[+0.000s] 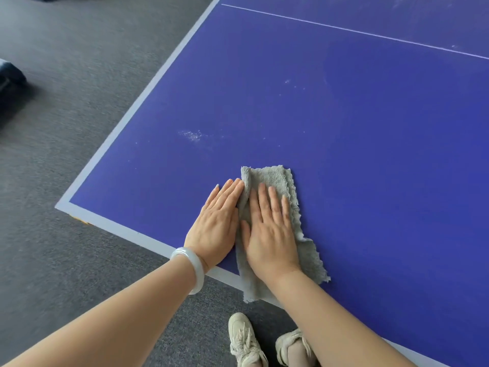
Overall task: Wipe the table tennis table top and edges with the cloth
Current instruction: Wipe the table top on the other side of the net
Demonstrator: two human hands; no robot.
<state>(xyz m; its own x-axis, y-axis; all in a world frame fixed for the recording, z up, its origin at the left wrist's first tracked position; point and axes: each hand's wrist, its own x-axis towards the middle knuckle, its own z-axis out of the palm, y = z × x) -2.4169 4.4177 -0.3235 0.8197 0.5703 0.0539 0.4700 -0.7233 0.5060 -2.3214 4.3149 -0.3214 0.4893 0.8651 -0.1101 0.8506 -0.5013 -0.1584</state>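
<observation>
Head view shows your flat, unclenched right hand (268, 234) pinning the folded grey terry cloth (280, 226) to the blue table (370, 128) near its edge, your open left hand (217, 226) alongside for wiping pressure.

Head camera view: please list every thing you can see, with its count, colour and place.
table tennis table: one, blue with pale border lines, fills the right and centre
cloth: one, grey, flat near the table's near edge, one end hanging over it
white dusty marks: several, on the top beyond the cloth
carpet: grey, left and below
dark object: one, on the floor at the left edge, unclear
shoes: two, beige, bottom centre
bracelet: one, white, left wrist
left hand: flat beside the cloth
right hand: flat on the cloth
</observation>
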